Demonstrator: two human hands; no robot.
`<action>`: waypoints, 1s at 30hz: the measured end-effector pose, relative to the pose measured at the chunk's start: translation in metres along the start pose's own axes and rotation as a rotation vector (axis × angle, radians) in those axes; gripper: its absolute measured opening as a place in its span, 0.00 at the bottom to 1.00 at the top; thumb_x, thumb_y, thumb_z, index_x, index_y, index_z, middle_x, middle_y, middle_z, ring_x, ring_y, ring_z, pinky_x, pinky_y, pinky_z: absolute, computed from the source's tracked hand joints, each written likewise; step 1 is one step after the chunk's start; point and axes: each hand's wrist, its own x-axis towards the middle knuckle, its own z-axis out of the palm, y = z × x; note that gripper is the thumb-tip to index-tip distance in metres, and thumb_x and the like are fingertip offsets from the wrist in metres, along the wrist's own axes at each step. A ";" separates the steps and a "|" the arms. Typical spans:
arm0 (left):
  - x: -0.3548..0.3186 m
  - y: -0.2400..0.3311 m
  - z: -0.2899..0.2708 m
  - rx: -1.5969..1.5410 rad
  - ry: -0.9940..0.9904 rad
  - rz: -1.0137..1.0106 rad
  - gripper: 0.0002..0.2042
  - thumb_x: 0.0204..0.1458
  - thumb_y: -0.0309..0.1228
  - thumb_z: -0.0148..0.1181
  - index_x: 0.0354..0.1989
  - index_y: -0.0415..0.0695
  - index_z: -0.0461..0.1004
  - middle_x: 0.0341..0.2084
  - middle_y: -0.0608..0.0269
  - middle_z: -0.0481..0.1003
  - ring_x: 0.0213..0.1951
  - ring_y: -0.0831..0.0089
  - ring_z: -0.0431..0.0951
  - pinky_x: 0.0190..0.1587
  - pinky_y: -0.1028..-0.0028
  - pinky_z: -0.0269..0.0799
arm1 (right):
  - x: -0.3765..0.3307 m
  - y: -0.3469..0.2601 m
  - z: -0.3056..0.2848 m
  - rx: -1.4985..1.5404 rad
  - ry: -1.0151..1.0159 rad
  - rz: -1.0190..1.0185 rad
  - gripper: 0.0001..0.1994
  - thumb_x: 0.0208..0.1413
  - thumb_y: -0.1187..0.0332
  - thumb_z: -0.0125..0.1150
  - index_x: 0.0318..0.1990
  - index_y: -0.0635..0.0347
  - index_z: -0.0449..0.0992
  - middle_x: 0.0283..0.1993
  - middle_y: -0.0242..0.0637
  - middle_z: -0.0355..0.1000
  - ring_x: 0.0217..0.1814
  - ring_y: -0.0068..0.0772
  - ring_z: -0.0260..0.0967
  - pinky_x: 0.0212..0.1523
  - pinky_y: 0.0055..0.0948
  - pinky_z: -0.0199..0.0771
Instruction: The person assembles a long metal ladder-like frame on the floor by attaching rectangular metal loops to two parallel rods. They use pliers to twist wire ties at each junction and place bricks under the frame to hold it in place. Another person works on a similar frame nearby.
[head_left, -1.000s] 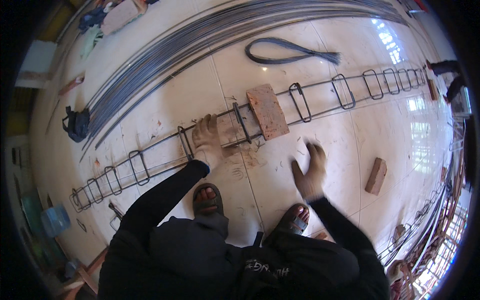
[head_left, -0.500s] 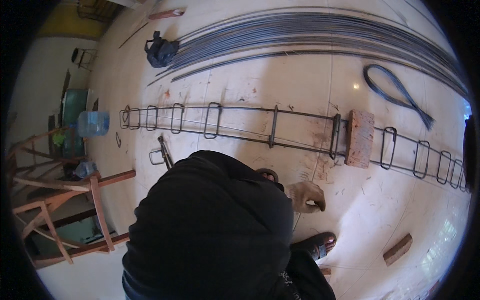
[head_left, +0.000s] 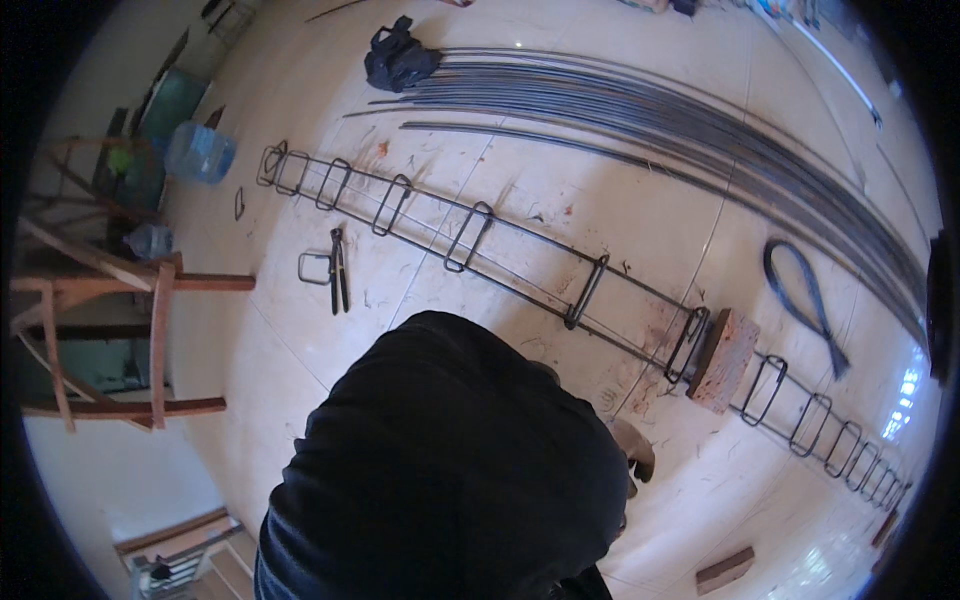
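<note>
A dark sleeve (head_left: pixel 450 460) fills the lower middle of the picture. Past its right edge shows part of my left hand (head_left: pixel 634 452), low over the pale tiled floor, with curled fingers; the sleeve hides the rest, and whatever is in the grip, if anything, cannot be made out. My right hand is out of sight. Beyond the left hand, a long rebar cage (head_left: pixel 588 291) runs slantwise over the floor, its rectangular stirrups spaced along the bars. A rough reddish brick (head_left: pixel 724 362) rests across the cage. Left of the sleeve lie pincers (head_left: pixel 338 280) beside a loose stirrup (head_left: pixel 303 267).
Long steel bars (head_left: pixel 640 120) lie bundled at the back, a black plastic bag (head_left: pixel 400 60) at their left end. A looped bunch of tie wire (head_left: pixel 775 268) lies right. Another brick (head_left: pixel 725 570) is nearer. At left stand a wooden frame (head_left: pixel 160 330) and a large water bottle (head_left: pixel 205 153).
The view has turned, so the cage now slants down to the right. Less of my left hand shows beside the sleeve. Both sandalled feet, visible before, are now mostly hidden.
</note>
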 end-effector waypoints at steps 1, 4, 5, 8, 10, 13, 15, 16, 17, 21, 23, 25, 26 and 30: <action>0.004 0.005 0.002 -0.035 0.007 0.017 0.28 0.45 0.47 0.78 0.52 0.45 0.81 0.46 0.58 0.82 0.46 0.59 0.82 0.49 0.62 0.79 | 0.003 -0.017 -0.009 0.037 0.008 -0.031 0.33 0.68 0.49 0.60 0.73 0.58 0.66 0.68 0.44 0.71 0.68 0.43 0.69 0.63 0.45 0.73; 0.024 0.011 0.015 0.069 0.063 0.062 0.47 0.36 0.52 0.83 0.66 0.43 0.72 0.57 0.52 0.78 0.55 0.54 0.80 0.57 0.59 0.77 | 0.003 -0.078 -0.038 0.136 0.014 -0.136 0.33 0.69 0.47 0.59 0.74 0.57 0.66 0.68 0.43 0.71 0.67 0.42 0.69 0.62 0.44 0.74; 0.026 0.029 0.004 0.182 0.080 0.045 0.50 0.34 0.52 0.84 0.68 0.42 0.70 0.59 0.50 0.76 0.57 0.53 0.79 0.60 0.58 0.75 | 0.001 -0.101 -0.046 0.186 -0.002 -0.178 0.33 0.69 0.47 0.59 0.74 0.56 0.66 0.67 0.43 0.71 0.67 0.42 0.69 0.62 0.44 0.74; 0.008 0.100 -0.017 0.381 0.289 -0.114 0.58 0.30 0.51 0.86 0.73 0.39 0.63 0.63 0.47 0.73 0.63 0.51 0.75 0.65 0.56 0.72 | -0.008 -0.188 -0.061 0.310 -0.117 -0.335 0.33 0.70 0.46 0.58 0.74 0.55 0.65 0.67 0.42 0.71 0.66 0.41 0.70 0.61 0.43 0.75; -0.008 0.113 -0.034 0.436 0.420 -0.091 0.56 0.33 0.48 0.85 0.74 0.41 0.62 0.63 0.46 0.72 0.64 0.50 0.75 0.65 0.55 0.72 | -0.029 -0.248 -0.062 0.404 -0.250 -0.450 0.33 0.70 0.45 0.57 0.74 0.54 0.65 0.67 0.41 0.71 0.66 0.40 0.70 0.60 0.43 0.76; -0.057 0.157 -0.078 0.580 0.525 -0.088 0.45 0.42 0.42 0.80 0.69 0.42 0.64 0.61 0.48 0.73 0.62 0.49 0.76 0.62 0.54 0.75 | -0.115 -0.360 -0.023 0.498 -0.512 -0.437 0.34 0.67 0.41 0.60 0.72 0.53 0.68 0.67 0.39 0.72 0.66 0.38 0.70 0.62 0.42 0.74; -0.091 0.179 -0.104 0.823 0.622 -0.136 0.29 0.53 0.37 0.73 0.61 0.40 0.69 0.58 0.52 0.75 0.58 0.50 0.79 0.59 0.53 0.78 | -0.157 -0.419 0.015 0.444 -0.558 -0.390 0.33 0.65 0.39 0.61 0.68 0.51 0.72 0.68 0.36 0.71 0.67 0.37 0.70 0.63 0.43 0.72; -0.096 0.129 -0.102 0.901 0.904 -0.059 0.32 0.49 0.37 0.76 0.61 0.40 0.69 0.58 0.50 0.75 0.60 0.51 0.78 0.59 0.55 0.77 | -0.186 -0.435 0.039 0.503 -0.640 -0.481 0.16 0.68 0.54 0.63 0.57 0.50 0.79 0.54 0.33 0.79 0.50 0.29 0.76 0.46 0.33 0.75; -0.117 0.113 -0.109 0.840 1.030 -0.107 0.34 0.47 0.37 0.77 0.62 0.40 0.68 0.58 0.49 0.74 0.61 0.51 0.77 0.60 0.56 0.76 | -0.200 -0.447 0.058 0.557 -0.729 -0.522 0.13 0.68 0.59 0.64 0.53 0.53 0.81 0.52 0.35 0.79 0.49 0.30 0.77 0.42 0.31 0.75; -0.228 0.061 -0.120 0.594 1.556 -0.175 0.41 0.46 0.39 0.78 0.66 0.36 0.65 0.55 0.42 0.77 0.58 0.45 0.79 0.61 0.55 0.76 | -0.264 -0.446 0.100 0.407 -1.101 -0.848 0.23 0.69 0.62 0.63 0.64 0.68 0.70 0.62 0.47 0.72 0.61 0.42 0.75 0.58 0.40 0.80; -0.286 0.007 -0.135 0.009 1.716 -0.188 0.44 0.46 0.44 0.82 0.66 0.32 0.66 0.52 0.47 0.81 0.53 0.54 0.83 0.57 0.61 0.79 | -0.264 -0.430 0.113 0.372 -1.261 -0.678 0.28 0.69 0.62 0.62 0.69 0.69 0.66 0.62 0.50 0.73 0.60 0.45 0.76 0.58 0.41 0.81; -0.350 -0.024 -0.138 -0.246 1.891 -0.073 0.35 0.55 0.38 0.77 0.65 0.32 0.68 0.52 0.56 0.81 0.52 0.69 0.81 0.55 0.69 0.79 | -0.242 -0.406 0.128 0.233 -1.221 -0.549 0.27 0.68 0.62 0.63 0.68 0.69 0.68 0.58 0.48 0.75 0.56 0.43 0.78 0.55 0.39 0.82; -0.382 -0.057 -0.135 -0.351 1.978 -0.011 0.30 0.59 0.35 0.74 0.64 0.32 0.69 0.52 0.58 0.80 0.51 0.72 0.81 0.55 0.70 0.79 | -0.229 -0.394 0.133 0.155 -1.204 -0.485 0.26 0.68 0.62 0.63 0.67 0.69 0.69 0.56 0.48 0.76 0.53 0.42 0.79 0.54 0.39 0.82; -0.502 -0.117 -0.131 -0.321 2.142 -0.057 0.21 0.64 0.32 0.68 0.61 0.34 0.74 0.51 0.58 0.81 0.49 0.71 0.82 0.53 0.69 0.80 | -0.166 -0.345 0.143 0.104 -1.024 -0.331 0.24 0.66 0.66 0.64 0.64 0.70 0.71 0.51 0.43 0.77 0.46 0.34 0.78 0.46 0.32 0.81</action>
